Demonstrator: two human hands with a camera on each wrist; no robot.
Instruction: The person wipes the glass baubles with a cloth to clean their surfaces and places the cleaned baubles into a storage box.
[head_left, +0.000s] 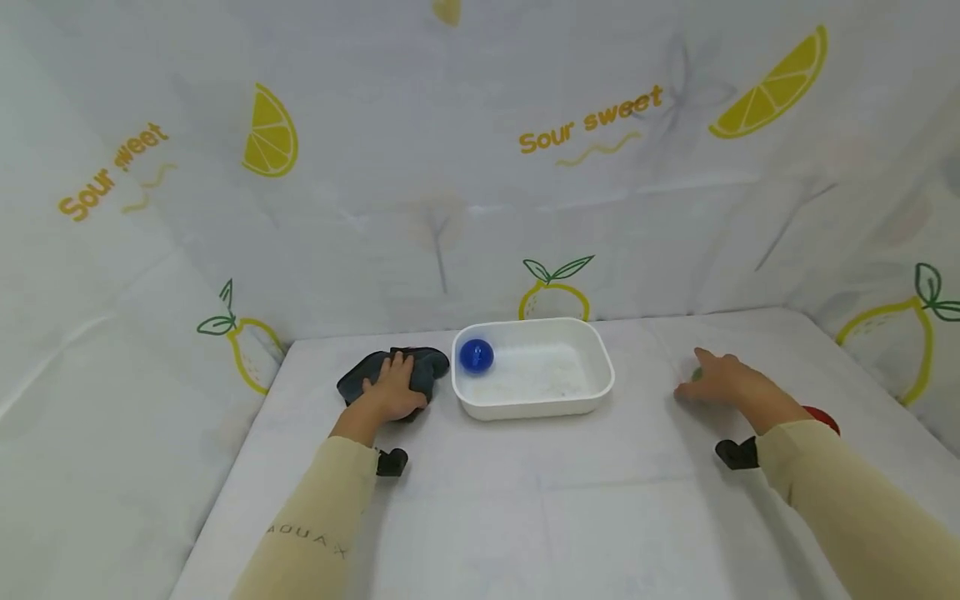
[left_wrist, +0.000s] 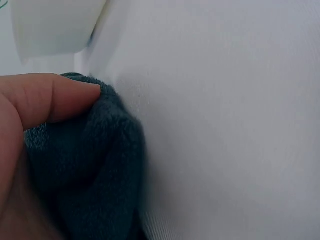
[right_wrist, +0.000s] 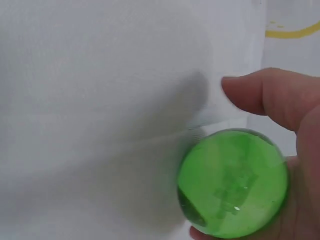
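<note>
A dark teal cloth [head_left: 426, 367] lies crumpled to the left of the white basin. My left hand [head_left: 392, 387] rests on it with fingers spread, and the left wrist view shows the thumb [left_wrist: 62, 97] against the fuzzy cloth [left_wrist: 100, 165]. On the right, my right hand [head_left: 723, 385] is at a clear green ball [right_wrist: 232, 182]. Its thumb [right_wrist: 265, 95] stands apart from the ball, while the other fingers are mostly hidden behind it. In the head view the hand covers most of the ball.
The white basin [head_left: 536, 410] stands at the back middle between the hands, with a blue ball [head_left: 476, 356] in its left end. A red object [head_left: 822, 418] shows partly behind the right forearm. Lemon-printed sheeting [head_left: 480, 225] encloses the white-covered table [head_left: 540, 517].
</note>
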